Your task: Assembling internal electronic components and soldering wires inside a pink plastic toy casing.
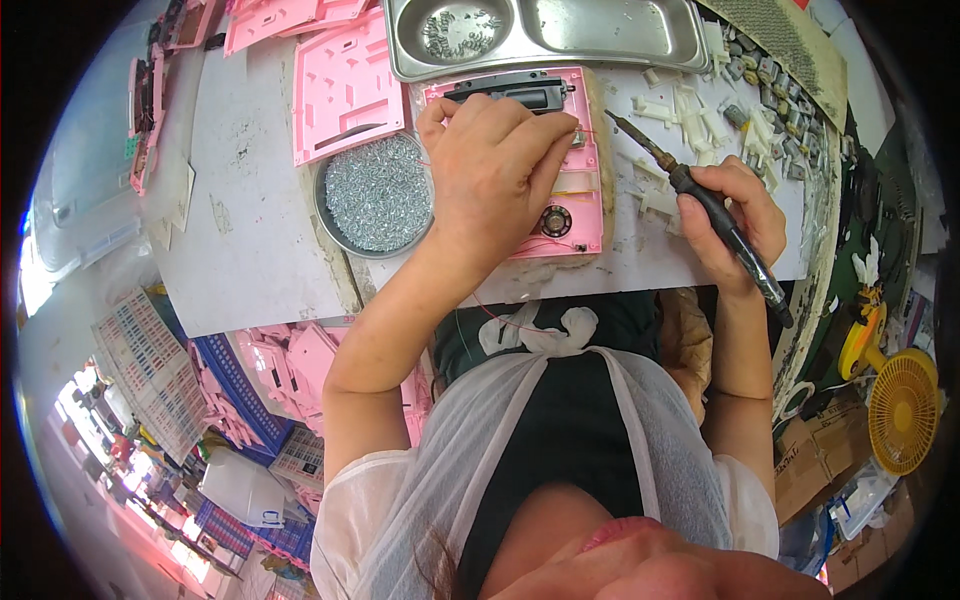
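A pink plastic casing (590,215) lies open on the table in front of me, with a padded edge showing beneath it. Inside it are a long black part (540,92) along the far side, a small round speaker (555,221) and thin wires. My left hand (490,160) bends over the casing, thumb and fingers drawn together near its right side. Whatever they pinch is hidden. A soldering iron (740,245) with a black handle rests in the closed grip of my right hand (758,210). Its tip points up and left, just right of the casing and apart from it.
A round bowl of small metal screws (378,195) stands left of the casing. Behind are a steel compartment tray (550,68) and pink panels (345,90). White plastic pieces (690,115) and small motor-like parts (770,85) lie right. A yellow fan (902,410) stands far right.
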